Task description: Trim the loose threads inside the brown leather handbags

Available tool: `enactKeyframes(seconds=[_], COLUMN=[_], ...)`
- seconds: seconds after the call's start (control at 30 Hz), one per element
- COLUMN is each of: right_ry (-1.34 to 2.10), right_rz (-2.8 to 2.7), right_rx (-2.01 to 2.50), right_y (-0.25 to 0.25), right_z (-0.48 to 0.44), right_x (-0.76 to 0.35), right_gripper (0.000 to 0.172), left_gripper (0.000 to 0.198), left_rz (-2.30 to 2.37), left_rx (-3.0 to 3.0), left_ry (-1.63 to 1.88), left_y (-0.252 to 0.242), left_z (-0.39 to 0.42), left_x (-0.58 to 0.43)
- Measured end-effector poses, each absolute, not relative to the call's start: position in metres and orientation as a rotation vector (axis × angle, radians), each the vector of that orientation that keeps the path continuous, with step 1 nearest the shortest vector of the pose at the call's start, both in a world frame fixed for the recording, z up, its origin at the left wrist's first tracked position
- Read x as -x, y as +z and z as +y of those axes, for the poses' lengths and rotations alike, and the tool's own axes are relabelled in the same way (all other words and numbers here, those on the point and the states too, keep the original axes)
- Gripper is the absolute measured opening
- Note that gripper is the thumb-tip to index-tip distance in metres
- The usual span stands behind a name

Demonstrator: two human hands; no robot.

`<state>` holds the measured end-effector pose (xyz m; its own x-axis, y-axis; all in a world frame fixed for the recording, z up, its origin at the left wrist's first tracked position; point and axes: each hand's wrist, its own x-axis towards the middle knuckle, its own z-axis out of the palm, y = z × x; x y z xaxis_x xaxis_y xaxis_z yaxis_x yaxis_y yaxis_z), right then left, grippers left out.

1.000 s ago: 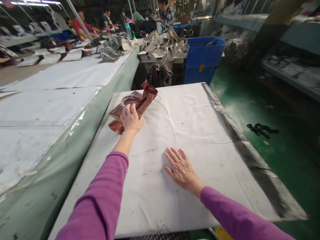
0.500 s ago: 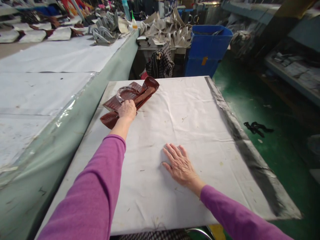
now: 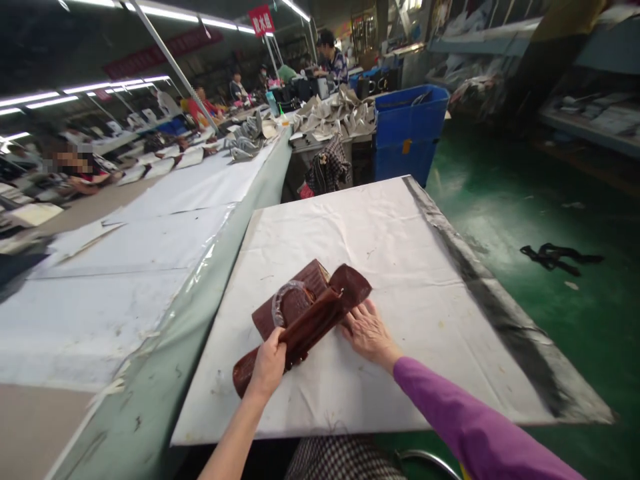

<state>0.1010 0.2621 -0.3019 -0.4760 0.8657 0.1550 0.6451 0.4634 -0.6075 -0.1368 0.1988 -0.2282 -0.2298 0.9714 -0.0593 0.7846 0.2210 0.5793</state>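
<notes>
A brown crocodile-patterned handbag piece [image 3: 313, 327] lies tilted across the white-covered table [image 3: 400, 267], its curved handle [image 3: 281, 303] wrapped in clear plastic. My left hand [image 3: 270, 363] is closed around its near long edge, thumb on top. At the bag piece's right end, my right hand [image 3: 367, 332] rests with fingers stretched out and palm down. Its fingertips reach the bag's edge and are partly hidden under it; whether they press on it I cannot tell.
A long pale-green-edged workbench [image 3: 200, 267] runs along the left. Behind the table stand blue bins [image 3: 410, 133] and a heap of grey-beige pieces [image 3: 335, 110]. Black straps [image 3: 560, 257] lie on the green floor at right. Several people work in the background.
My left hand has drawn the brown bag piece toward me across the table, next to my right hand. My right hand stays flat in about the same place. The view has tilted up.
</notes>
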Motion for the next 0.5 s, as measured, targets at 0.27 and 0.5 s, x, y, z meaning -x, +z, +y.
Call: enactKeyframes(seconds=[0.27,0.5], right_ry=[1.161,1.463], right_rz=[-1.913,-1.784], right_rx=[1.045,0.885], right_y=[-0.268,-0.239], right_z=[0.217,0.118], right_x=[-0.113,-0.150], right_gripper=[0.034,0.054], left_gripper=[0.033,0.034], left_rz=[2.108,1.850], left_rx=[-1.251,-0.425], left_ry=[0.823,1.185], left_y=[-0.159,-0.118], left_z=[0.089,-0.012], left_x=[0.101,0.065])
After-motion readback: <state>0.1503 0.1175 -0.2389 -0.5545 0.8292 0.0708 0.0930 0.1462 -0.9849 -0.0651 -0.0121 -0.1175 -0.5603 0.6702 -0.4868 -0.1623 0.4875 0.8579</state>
